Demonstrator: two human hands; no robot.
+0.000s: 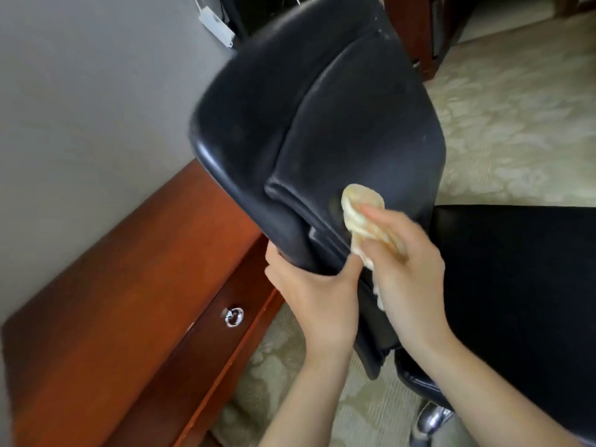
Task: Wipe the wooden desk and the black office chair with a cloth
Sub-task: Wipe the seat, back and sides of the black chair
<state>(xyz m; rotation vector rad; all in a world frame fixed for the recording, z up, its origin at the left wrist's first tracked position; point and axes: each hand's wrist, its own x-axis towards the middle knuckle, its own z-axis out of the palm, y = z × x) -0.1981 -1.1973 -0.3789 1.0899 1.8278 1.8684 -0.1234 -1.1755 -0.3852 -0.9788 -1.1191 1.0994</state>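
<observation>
While our left hand (309, 298) grips the lower edge of the black office chair (322, 108) backrest, our right hand (406, 262) holds the cloth (361, 204) against the padded panel. Left fingers (350, 269): thumb curled over the front of that edge, the rest wrapped behind it, mostly hidden. Right fingers (380, 217): curled round the bunched pale yellow cloth. The wad sticks out past the fingertips and touches the leather low on the backrest, near the seam of the inner cushion. A tail of cloth hangs below the right palm. Our hands sit just beside each other, left thumb close to the cloth. Backrest is tilted and fills the upper middle of the view; leather looks dusty. Chair seat (516, 269) lies to the right, behind the right wrist. Chrome base (432, 417) shows at the bottom edge by the right forearm. Desk surface (113, 269), reddish wood, runs along the left against the grey wall (80, 91); the backrest overlaps it in view. The drawer front below carries a round metal pull (233, 316). Patterned beige carpet (516, 108) covers the floor. White box (216, 25) with a cable sits by the wall near the top.
</observation>
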